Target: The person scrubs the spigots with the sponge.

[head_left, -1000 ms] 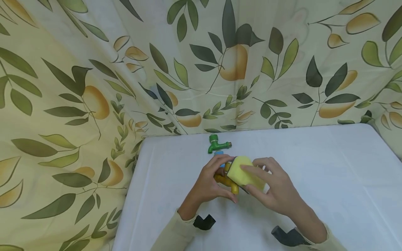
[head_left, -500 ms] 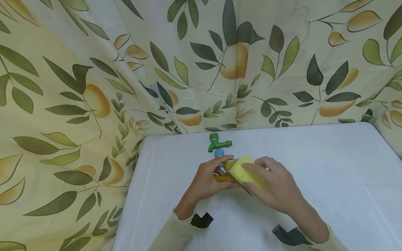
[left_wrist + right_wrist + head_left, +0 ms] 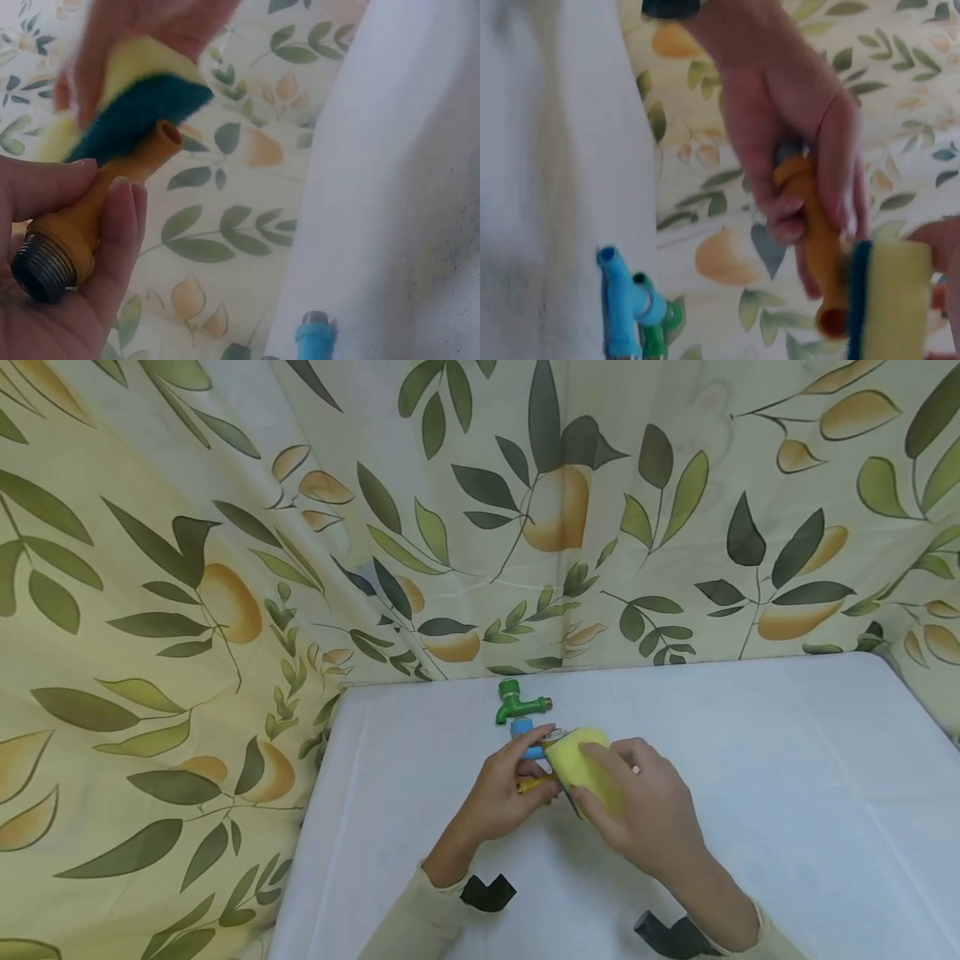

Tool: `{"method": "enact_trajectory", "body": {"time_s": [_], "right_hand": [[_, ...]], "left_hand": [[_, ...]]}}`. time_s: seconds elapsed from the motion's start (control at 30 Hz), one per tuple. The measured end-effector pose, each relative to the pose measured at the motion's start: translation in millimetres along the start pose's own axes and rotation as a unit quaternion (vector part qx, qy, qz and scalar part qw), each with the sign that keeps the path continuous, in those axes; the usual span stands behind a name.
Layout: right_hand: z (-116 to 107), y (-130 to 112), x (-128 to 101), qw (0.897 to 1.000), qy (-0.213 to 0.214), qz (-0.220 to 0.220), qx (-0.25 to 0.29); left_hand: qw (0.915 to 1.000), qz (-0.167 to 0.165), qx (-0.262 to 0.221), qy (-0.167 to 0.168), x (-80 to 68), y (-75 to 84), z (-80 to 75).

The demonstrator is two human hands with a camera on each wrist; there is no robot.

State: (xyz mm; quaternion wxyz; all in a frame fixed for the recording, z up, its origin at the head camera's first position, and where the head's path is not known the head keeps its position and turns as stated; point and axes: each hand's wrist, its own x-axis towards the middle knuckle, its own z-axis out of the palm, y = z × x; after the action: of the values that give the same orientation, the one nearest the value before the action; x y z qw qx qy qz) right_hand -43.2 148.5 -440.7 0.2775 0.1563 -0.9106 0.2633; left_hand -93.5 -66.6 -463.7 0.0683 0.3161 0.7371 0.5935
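My left hand [image 3: 504,792] grips an orange-yellow plastic tap [image 3: 531,784] just above the white table; in the left wrist view its fingers curl round the tap's body [image 3: 90,217], threaded end toward the palm. My right hand [image 3: 648,814] holds a yellow sponge [image 3: 583,764] with a dark green scrub side [image 3: 139,112]. That scrub side presses against the tap's spout [image 3: 826,281]. A blue tap [image 3: 525,732] and a green tap [image 3: 516,701] lie on the table just beyond my left hand.
The table [image 3: 787,760] has a white cover. A leaf-and-fruit patterned curtain [image 3: 225,568] hangs close behind it and along its left side. Black wrist-camera mounts [image 3: 487,892] show on both of my sleeves.
The right hand has slid the sponge left and up over the tap. The left hand has turned the tap, so less of it shows in the head view.
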Motion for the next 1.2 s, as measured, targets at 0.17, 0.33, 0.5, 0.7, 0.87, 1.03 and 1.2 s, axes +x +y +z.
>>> {"method": "enact_trajectory", "body": {"time_s": [0.17, 0.33, 0.5, 0.7, 0.87, 1.03, 1.2], "right_hand": [[0.9, 0.2, -1.9, 1.0, 0.02, 0.015, -0.008], [-2.2, -0.4, -0.6, 0.999, 0.013, 0.032, -0.004], [-8.4, -5.3, -1.7, 1.0, -0.007, 0.011, 0.026], [-9.5, -8.2, 4.0, 0.999, 0.016, 0.029, -0.008], [-9.1, -8.6, 5.1, 0.998, 0.002, 0.064, 0.004], [-7.1, -9.2, 2.7, 0.999, -0.017, 0.031, 0.035], [-4.6, -3.7, 3.9, 0.999, -0.005, 0.038, 0.029]], "left_hand": [[0.9949, -0.033, -0.086, -0.042, -3.7, -2.0, -1.4], [0.9628, -0.04, -0.237, -0.123, -6.5, -8.9, -11.2], [0.9355, -0.018, -0.306, -0.176, -8.2, -15.6, -17.4], [0.9337, -0.006, -0.31, -0.178, -7.1, -15.2, -17.6], [0.9166, 0.011, -0.349, -0.194, -5.7, -20.6, -20.8], [0.9167, 0.008, -0.359, -0.175, -3.0, -27.2, -19.2], [0.9181, 0.01, -0.364, -0.157, -3.3, -31.7, -15.2]]}}
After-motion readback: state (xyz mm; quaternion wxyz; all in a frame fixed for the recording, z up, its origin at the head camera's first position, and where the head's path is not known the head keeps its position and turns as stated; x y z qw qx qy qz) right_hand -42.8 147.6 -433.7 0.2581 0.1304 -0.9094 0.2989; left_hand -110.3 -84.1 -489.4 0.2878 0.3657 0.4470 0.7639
